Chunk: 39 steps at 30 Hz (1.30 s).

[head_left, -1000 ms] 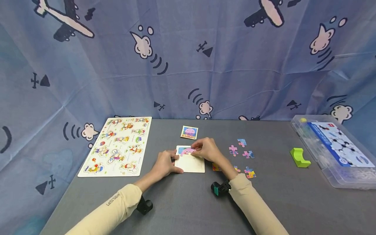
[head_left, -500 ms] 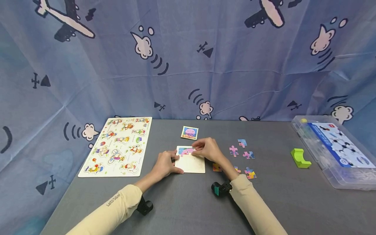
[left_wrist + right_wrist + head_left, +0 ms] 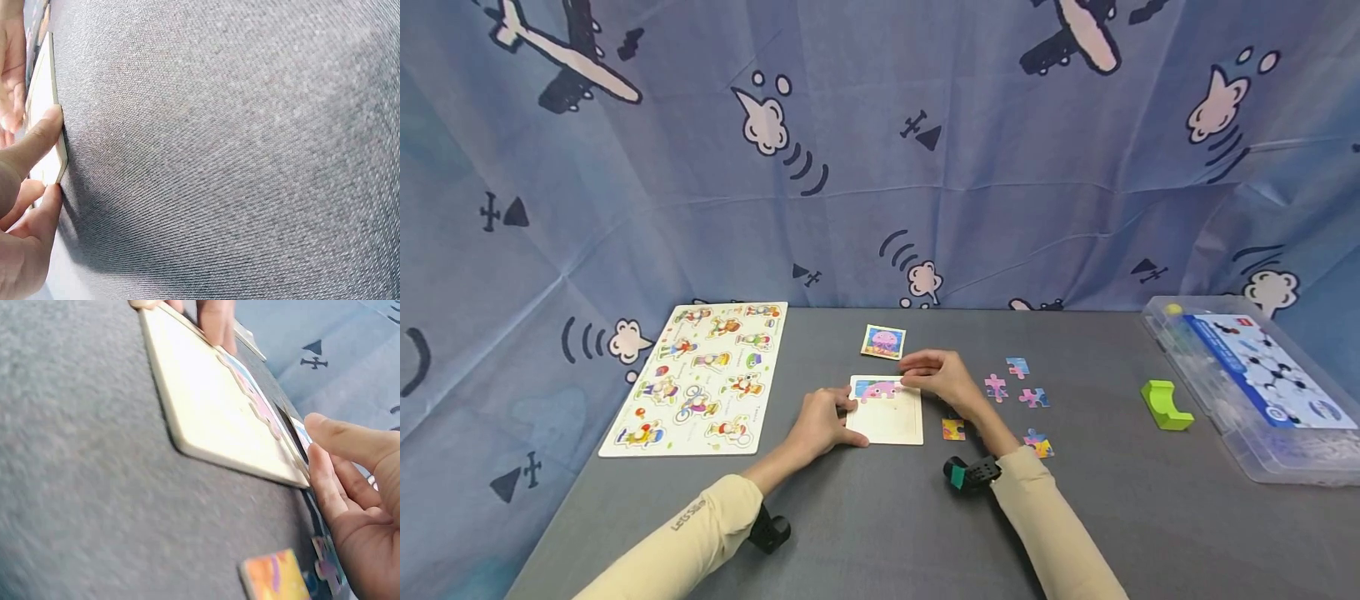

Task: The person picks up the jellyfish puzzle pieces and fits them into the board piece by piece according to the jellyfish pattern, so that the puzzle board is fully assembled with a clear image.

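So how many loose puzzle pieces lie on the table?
5 visible: a mostly blue piece at the back, a pink piece and pink-blue piece nearer, an orange-yellow piece left of the right forearm, a multicoloured piece right of it. The forearm may hide more.

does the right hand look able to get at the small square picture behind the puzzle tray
Likely yes: the small square picture lies uncovered near the right hand, with nothing visibly between them.

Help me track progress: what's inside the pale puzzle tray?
Pink-blue puzzle pieces sit along the far side of the tray; its pale floor shows nearer. What's under the pieces is covered.
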{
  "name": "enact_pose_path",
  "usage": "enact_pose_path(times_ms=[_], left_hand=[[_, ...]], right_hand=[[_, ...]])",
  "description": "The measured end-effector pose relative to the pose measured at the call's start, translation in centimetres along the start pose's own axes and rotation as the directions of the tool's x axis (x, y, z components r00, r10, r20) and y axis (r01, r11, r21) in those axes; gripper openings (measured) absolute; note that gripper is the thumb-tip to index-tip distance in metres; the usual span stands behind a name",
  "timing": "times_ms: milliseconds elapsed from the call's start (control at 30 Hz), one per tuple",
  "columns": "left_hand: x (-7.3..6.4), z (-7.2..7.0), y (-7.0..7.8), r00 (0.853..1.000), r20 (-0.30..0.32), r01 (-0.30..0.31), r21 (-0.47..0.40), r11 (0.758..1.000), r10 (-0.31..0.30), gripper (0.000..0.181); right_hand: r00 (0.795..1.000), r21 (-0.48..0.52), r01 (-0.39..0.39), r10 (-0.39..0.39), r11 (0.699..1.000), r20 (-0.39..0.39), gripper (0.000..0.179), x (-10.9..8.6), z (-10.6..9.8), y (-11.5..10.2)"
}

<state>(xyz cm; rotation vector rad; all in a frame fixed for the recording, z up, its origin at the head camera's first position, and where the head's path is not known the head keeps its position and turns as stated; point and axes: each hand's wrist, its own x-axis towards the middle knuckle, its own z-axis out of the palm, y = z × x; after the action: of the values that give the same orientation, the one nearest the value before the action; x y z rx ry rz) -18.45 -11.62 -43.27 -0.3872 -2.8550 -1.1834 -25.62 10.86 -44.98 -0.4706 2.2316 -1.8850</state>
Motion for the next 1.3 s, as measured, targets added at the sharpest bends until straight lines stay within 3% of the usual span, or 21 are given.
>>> enact_pose_path(times_ms=[367,1067,1300], left_hand=[[0.0,0.0,-0.3,1.0,-0.007,-0.018,-0.025,1.0,0.018,0.059],[0.0,-0.1,-0.3,1.0,0.0,-0.014,-0.019,1.0,0.014,0.059],[-0.2,0.1,-0.1,1.0,0.002,-0.008,-0.025,1.0,0.008,0.058]], right_hand=[[1.0,0.026,0.018,-0.018,0.999,-0.003,0.035,-0.7,-3.3,-0.3],[0.998,-0.069,-0.002,-0.002,0.998,-0.063,0.039,-3.1,-11.2,0.7],[0.997,-0.152,0.012,-0.024,0.988,-0.073,0.038,-4.3,-13.9,1.1]])
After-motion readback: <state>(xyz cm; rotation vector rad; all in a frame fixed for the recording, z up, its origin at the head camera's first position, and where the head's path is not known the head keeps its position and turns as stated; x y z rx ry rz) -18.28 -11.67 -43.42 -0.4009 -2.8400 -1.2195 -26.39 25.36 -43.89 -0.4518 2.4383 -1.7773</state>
